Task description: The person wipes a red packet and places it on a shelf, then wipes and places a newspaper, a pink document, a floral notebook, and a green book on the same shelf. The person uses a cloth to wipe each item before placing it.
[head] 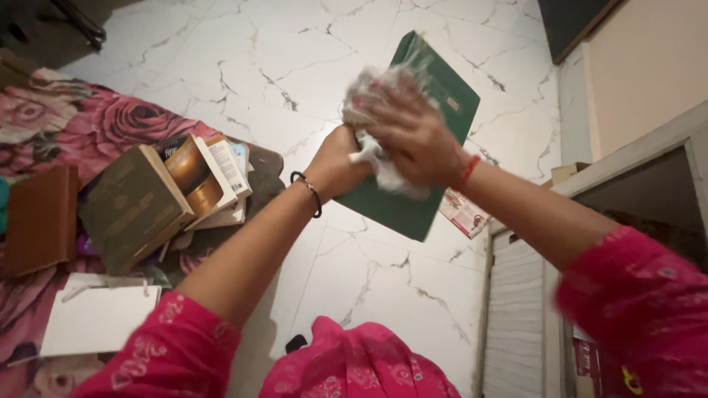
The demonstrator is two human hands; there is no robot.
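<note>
Green book point(431, 158) gripped by left hand point(335, 166), right hand point(413, 136) fingers closed on white cloth point(376, 158) against its cover

Bright pink patterned sleeves point(169, 354), a black bangle point(310, 190) on the left wrist, red thread point(467, 172) on the right.

Green hardcover book point(431, 147), tilted, held aloft, white cloth point(372, 158) pressed against cover
</note>
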